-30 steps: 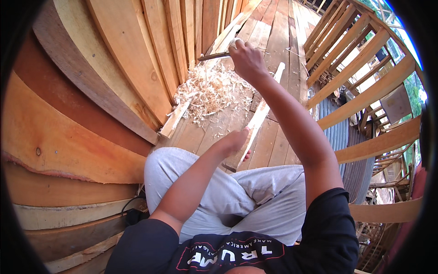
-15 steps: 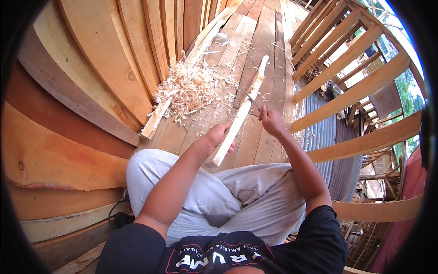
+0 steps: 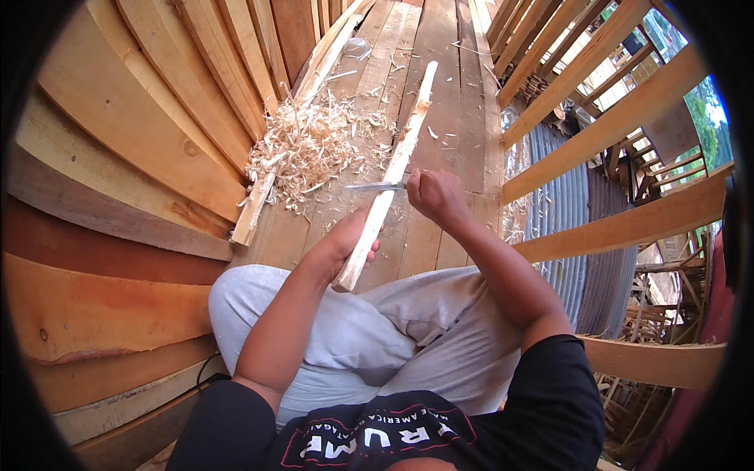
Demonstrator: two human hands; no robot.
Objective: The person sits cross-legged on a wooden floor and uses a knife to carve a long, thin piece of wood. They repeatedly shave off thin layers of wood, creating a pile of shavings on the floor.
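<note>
Left hand is closed around the near end of a long wooden stick over the plank floor; right hand grips a knife, blade touching the stick beside the shavings.

the left hand grips a pale wooden stick; the right hand holds a knife across it, wood shavings beside.
</note>
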